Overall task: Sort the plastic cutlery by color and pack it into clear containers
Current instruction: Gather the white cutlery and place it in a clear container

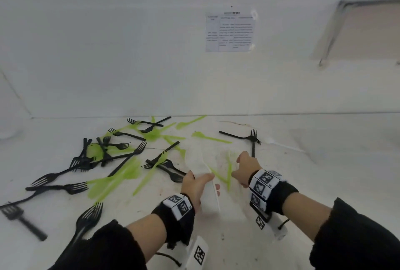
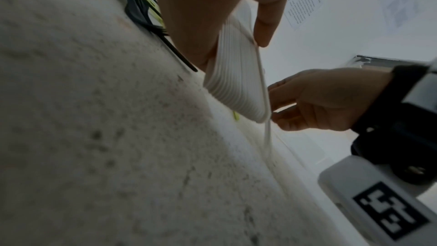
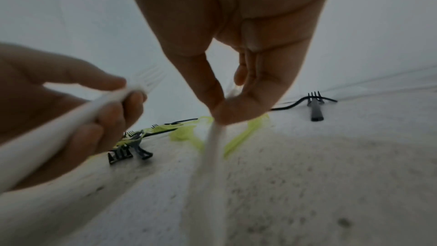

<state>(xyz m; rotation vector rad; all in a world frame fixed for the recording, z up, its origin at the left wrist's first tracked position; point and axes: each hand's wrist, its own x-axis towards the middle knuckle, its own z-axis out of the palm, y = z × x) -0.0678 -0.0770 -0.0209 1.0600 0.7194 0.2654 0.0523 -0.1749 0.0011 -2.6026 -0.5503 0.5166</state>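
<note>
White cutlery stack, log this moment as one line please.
left hand: grips white cutlery stack | right hand: pinches single white piece | black forks, green cutlery: loose on table

Stacked white cutlery [image 2: 236,81] upright; black forks [image 1: 104,155], green pieces [image 1: 121,174] scattered.

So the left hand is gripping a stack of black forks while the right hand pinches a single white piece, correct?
Not quite. The stack gripped by the left hand is white cutlery, not black forks; the left wrist view shows its white stacked handles. The black forks lie loose on the table. The right hand does pinch a single white piece.
</note>
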